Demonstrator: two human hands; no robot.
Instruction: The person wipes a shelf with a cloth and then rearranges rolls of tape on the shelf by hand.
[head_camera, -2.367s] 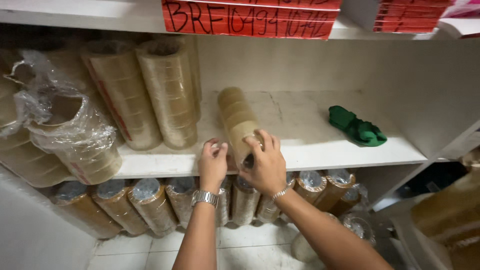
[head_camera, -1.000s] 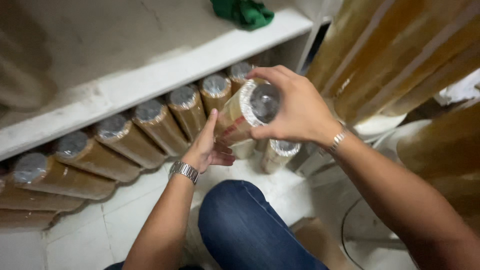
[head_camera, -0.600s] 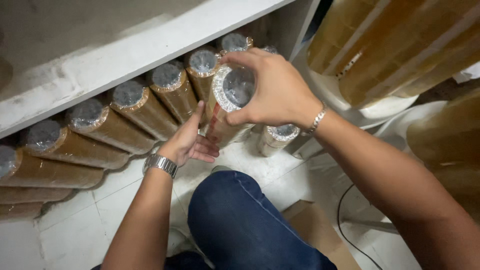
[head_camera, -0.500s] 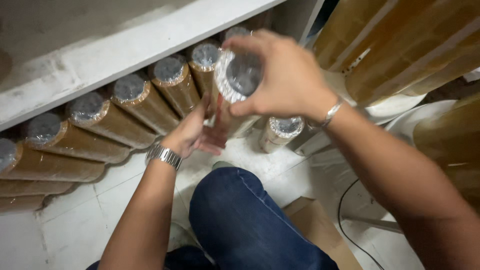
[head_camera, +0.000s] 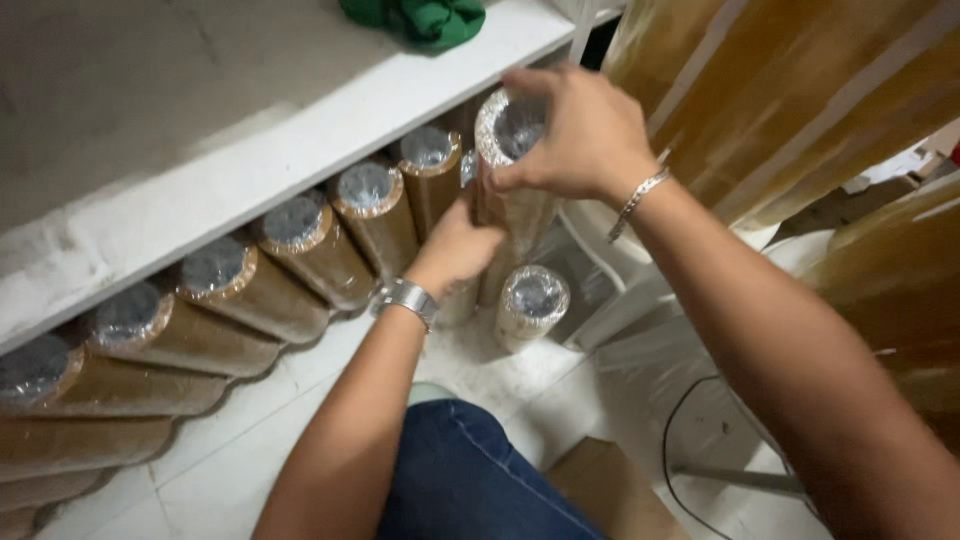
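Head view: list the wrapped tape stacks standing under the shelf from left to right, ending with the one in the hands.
Leftmost tape stack → second stack → third stack → fourth stack → fifth stack → sixth stack → held tape stack, gripped by right hand and left hand.

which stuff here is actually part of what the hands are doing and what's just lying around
In hand:
- wrapped tape stack, gripped at its top by the right hand and steadied lower down by the left hand
- row of wrapped tape stacks leaning under the shelf, which it is held beside

Lying about:
- green cloth on the shelf
- lone tape stack standing on the floor
- cardboard box
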